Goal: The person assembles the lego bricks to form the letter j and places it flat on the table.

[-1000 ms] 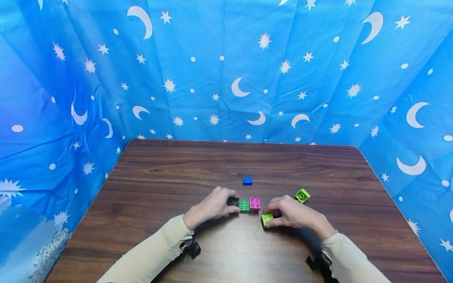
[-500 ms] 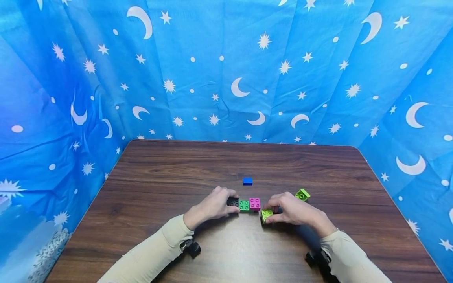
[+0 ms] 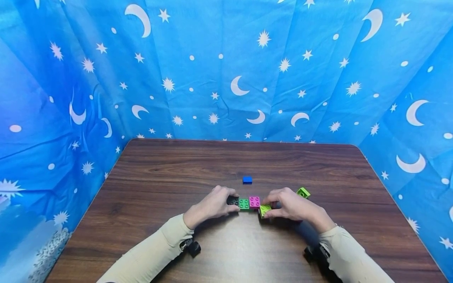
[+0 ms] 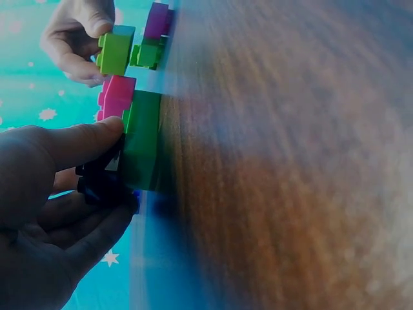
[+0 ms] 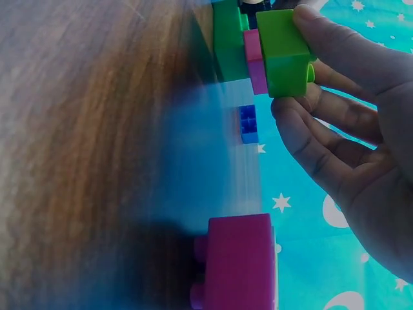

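My left hand (image 3: 214, 202) grips a black toy brick (image 3: 232, 201), which sits on the left end of a long green brick (image 4: 143, 139). The green brick's studs show in the middle of its top, and a pink brick (image 3: 254, 202) sits on its right end. My right hand (image 3: 290, 204) pinches a lime green brick (image 5: 284, 55) between thumb and fingers, studs up. That lime brick is raised above the table, right beside the pink brick and slightly nearer to me in the head view. My left fingers and thumb cover part of the black brick.
A small blue brick (image 3: 247, 180) lies on the wooden table (image 3: 184, 165) beyond the row. Another lime brick (image 3: 303, 192) rests behind my right hand, its hollow underside showing. In the right wrist view a magenta brick (image 5: 239, 261) lies studs down. A blue star-patterned cloth (image 3: 226, 70) surrounds the table.
My right hand has carried the lime brick left and away from me, up close to the pink brick. My left hand has kept its hold on the black brick.
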Motion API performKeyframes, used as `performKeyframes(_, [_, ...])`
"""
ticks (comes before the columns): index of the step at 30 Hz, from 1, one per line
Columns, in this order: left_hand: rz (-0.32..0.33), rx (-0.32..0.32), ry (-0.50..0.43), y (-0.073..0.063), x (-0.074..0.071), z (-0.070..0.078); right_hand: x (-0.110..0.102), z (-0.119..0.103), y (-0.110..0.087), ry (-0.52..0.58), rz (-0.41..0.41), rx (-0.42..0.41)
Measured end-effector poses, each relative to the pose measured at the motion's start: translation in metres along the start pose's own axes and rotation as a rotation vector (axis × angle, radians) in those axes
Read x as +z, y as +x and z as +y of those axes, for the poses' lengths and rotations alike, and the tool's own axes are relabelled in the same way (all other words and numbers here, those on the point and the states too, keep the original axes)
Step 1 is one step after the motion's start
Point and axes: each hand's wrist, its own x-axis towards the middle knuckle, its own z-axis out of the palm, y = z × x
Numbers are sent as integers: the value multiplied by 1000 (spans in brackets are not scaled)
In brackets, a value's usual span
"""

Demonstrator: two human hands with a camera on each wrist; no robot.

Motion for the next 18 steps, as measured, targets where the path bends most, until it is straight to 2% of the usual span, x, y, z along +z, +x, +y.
performKeyframes(10, [1, -8, 1, 1, 0, -1, -7, -4, 8, 15, 37, -51])
performKeyframes(18, [-4, -19, -3, 0, 1, -1, -8, -7, 13, 29, 39, -42])
